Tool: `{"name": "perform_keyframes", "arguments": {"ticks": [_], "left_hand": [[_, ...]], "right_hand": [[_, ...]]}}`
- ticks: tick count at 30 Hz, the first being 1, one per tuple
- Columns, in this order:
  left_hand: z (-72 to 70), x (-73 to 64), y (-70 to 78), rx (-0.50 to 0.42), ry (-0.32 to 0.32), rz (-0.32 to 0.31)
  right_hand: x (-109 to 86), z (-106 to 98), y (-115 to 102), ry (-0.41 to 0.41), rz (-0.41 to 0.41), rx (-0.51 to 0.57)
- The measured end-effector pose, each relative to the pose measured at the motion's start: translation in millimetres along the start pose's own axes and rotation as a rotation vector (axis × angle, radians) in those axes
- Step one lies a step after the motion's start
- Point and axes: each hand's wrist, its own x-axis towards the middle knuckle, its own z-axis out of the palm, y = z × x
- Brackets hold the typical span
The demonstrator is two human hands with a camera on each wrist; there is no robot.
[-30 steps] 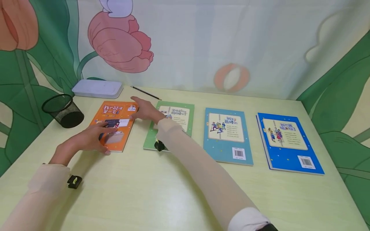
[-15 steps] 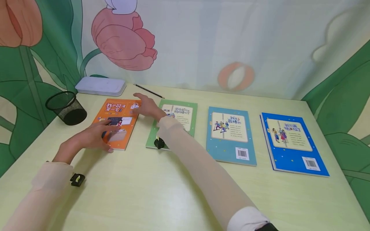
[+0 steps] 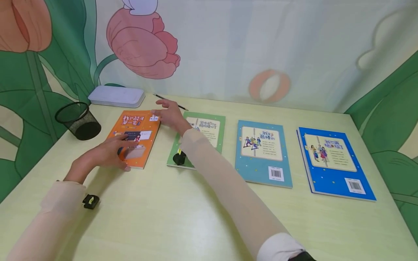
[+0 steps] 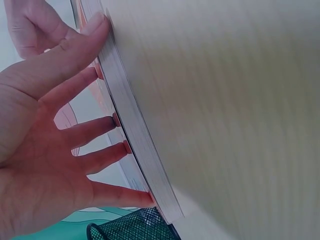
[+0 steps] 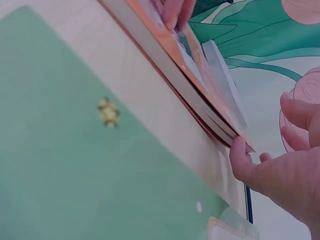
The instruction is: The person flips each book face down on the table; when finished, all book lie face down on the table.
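Observation:
An orange paperback book [image 3: 147,143] lies on the table at the left, its front cover up. My left hand [image 3: 107,150] is spread over its lower left part. In the left wrist view the fingertips [image 4: 127,146] press on the cover, and the thumb is at the bottom edge of the pages. My right hand [image 3: 173,117] is at the book's upper right corner. Seen from the right wrist, its thumb [image 5: 239,152] touches the page edge at that corner, where the cover stands slightly apart from the pages. The other right fingers are loosely extended, off the book.
A green book [image 3: 217,127] is partly under my right forearm. Further right lie a teal book [image 3: 261,170] and a blue book [image 3: 326,179]. Behind are a white pencil case [image 3: 115,96] and a dark pencil [image 3: 160,96]. A black mesh pen holder [image 3: 76,119] stands left.
My right thumb has moved away from me along the orange book's right edge to its upper corner. The left hand keeps its place on the cover. The head view has shifted slightly.

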Motion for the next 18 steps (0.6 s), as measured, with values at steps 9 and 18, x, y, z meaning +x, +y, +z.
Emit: {"name": "perform_keyframes", "arguments": {"ticks": [9,18], "left_hand": [[-1.1,-0.1,3.3,0.0,-0.009,-0.028],[-1.6,-0.6,4.6,-0.016,-0.015,-0.036]], "right_hand": [[-1.0,-2.3,-0.8,-0.14,0.12,0.07],[-4.0,4.3,-0.3,-0.199,0.185,-0.011]]}}
